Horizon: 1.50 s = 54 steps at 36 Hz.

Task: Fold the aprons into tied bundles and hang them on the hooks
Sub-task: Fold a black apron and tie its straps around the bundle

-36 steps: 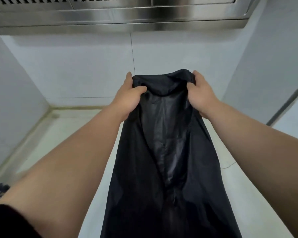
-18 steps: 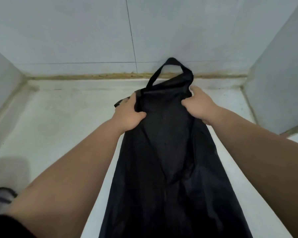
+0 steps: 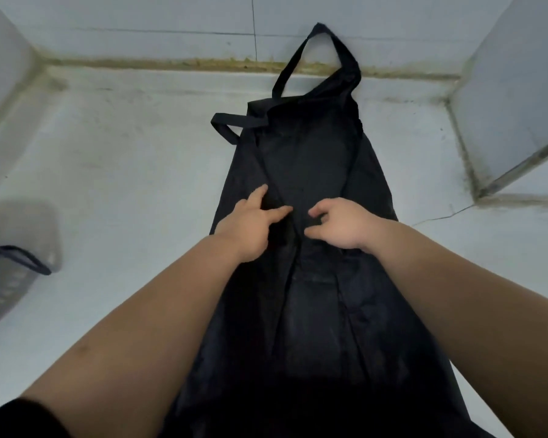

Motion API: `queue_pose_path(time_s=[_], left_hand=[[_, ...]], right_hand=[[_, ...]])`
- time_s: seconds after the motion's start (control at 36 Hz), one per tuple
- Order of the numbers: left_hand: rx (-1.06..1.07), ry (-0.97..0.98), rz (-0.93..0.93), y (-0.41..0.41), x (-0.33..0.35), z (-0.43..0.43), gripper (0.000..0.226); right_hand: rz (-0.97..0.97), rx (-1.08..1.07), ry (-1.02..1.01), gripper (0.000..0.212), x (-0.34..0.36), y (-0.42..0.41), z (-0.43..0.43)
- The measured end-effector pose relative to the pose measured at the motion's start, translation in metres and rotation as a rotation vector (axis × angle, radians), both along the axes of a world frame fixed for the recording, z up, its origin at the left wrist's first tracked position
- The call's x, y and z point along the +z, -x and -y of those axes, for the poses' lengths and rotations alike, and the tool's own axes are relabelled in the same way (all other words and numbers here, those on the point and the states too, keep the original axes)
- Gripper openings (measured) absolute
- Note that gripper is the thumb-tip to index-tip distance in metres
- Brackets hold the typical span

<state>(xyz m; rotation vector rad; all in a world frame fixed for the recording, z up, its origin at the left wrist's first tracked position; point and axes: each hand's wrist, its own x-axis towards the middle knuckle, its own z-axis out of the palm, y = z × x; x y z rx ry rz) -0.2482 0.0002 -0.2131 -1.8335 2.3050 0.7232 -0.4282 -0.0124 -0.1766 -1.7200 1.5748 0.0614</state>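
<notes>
Released at its top, the apron (image 3: 307, 159) now lies flat on the counter (image 3: 124, 172), neck loop (image 3: 289, 67) toward the far wall. The left hand (image 3: 250, 226) is spread and the right hand (image 3: 339, 224) loosely curled, both touching the apron's middle. Folding likely begins.

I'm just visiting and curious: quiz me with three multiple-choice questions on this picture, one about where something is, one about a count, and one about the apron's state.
1. Where does the neck loop of the black fabric apron lie?
A. At the far end, by the wall
B. Under a hand
C. Around a wrist

2. How many hands are over the apron?
A. None
B. One
C. Two

3. What state is the apron in?
A. Tied in a bundle
B. Spread lengthwise on the pale counter
C. Hanging on a hook

Answers:
1 A: the loop reaches the foot of the wall.
2 C: the left hand and the right hand are both over its middle.
3 B: it lies flat and is not yet folded.
</notes>
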Motion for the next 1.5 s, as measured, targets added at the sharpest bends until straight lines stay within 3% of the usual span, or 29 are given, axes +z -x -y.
queue_pose_path(time_s=[0.08,0.17,0.25,0.36,0.42,0.47,0.5,0.53,0.58,0.67,0.75,0.92,1.11,1.17,1.22,1.28,1.33,1.39,1.44,1.5], left_hand=[[-0.053,0.067,0.062,-0.004,-0.005,-0.002,0.058],[-0.028,0.160,0.006,-0.004,-0.009,0.004,0.034],[0.108,0.226,-0.197,-0.006,-0.013,0.012,0.016],[0.416,0.414,-0.566,-0.007,-0.009,0.015,0.008],[0.501,0.456,-0.660,-0.009,-0.005,0.013,0.011],[0.516,0.464,-0.694,-0.010,-0.003,0.012,0.014],[0.516,0.462,-0.701,-0.010,-0.002,0.011,0.014],[0.517,0.461,-0.705,-0.010,-0.002,0.011,0.012],[0.530,0.436,-0.712,-0.011,-0.001,0.010,0.012],[0.523,0.278,-0.682,-0.018,-0.002,0.008,0.041],[0.376,0.149,-0.498,-0.026,-0.007,0.001,0.063],[0.299,0.039,-0.226,-0.027,-0.012,-0.002,0.052],[0.359,0.041,0.036,-0.032,-0.018,-0.008,0.053],[0.446,0.095,0.023,-0.032,-0.015,-0.011,0.054],[0.495,0.123,-0.047,-0.031,-0.013,-0.012,0.053],[0.529,0.133,-0.124,-0.032,-0.012,-0.012,0.051],[0.593,0.146,-0.213,-0.036,-0.015,-0.009,0.048],[0.676,0.155,-0.303,-0.043,-0.017,-0.006,0.044],[0.766,0.154,-0.374,-0.049,-0.017,-0.005,0.037],[0.824,0.140,-0.432,-0.053,-0.015,-0.005,0.031]], right_hand=[[0.017,0.007,0.004,0.057,-0.015,-0.002,-0.010],[0.030,-0.027,0.030,0.061,-0.025,-0.002,-0.014],[0.129,-0.105,-0.002,0.062,-0.025,-0.006,-0.013],[0.407,-0.245,-0.167,0.054,-0.015,-0.019,-0.010],[0.463,-0.257,-0.230,0.051,-0.012,-0.024,-0.008],[0.466,-0.246,-0.241,0.033,-0.012,-0.029,-0.007],[0.451,-0.254,-0.234,0.013,-0.011,-0.033,-0.008],[0.451,-0.265,-0.208,0.011,-0.010,-0.037,-0.008],[0.458,-0.301,-0.166,0.030,-0.013,-0.042,-0.009],[0.539,-0.409,-0.141,0.028,-0.013,-0.047,-0.010],[0.606,-0.492,-0.141,0.025,-0.010,-0.048,-0.009],[0.816,-0.591,-0.222,0.033,-0.010,-0.054,-0.004],[0.789,-0.513,-0.186,0.024,-0.007,-0.061,0.003],[0.751,-0.506,-0.159,0.024,-0.010,-0.064,0.004],[0.589,-0.496,-0.003,0.029,-0.011,-0.064,0.004],[0.516,-0.503,0.128,0.047,-0.014,-0.063,0.005],[0.652,-0.545,0.031,0.067,-0.017,-0.065,0.006],[0.879,-0.663,-0.214,0.075,-0.013,-0.070,0.009],[1.034,-0.763,-0.386,0.070,-0.011,-0.074,0.012],[1.041,-0.769,-0.344,0.062,-0.016,-0.076,0.016]])
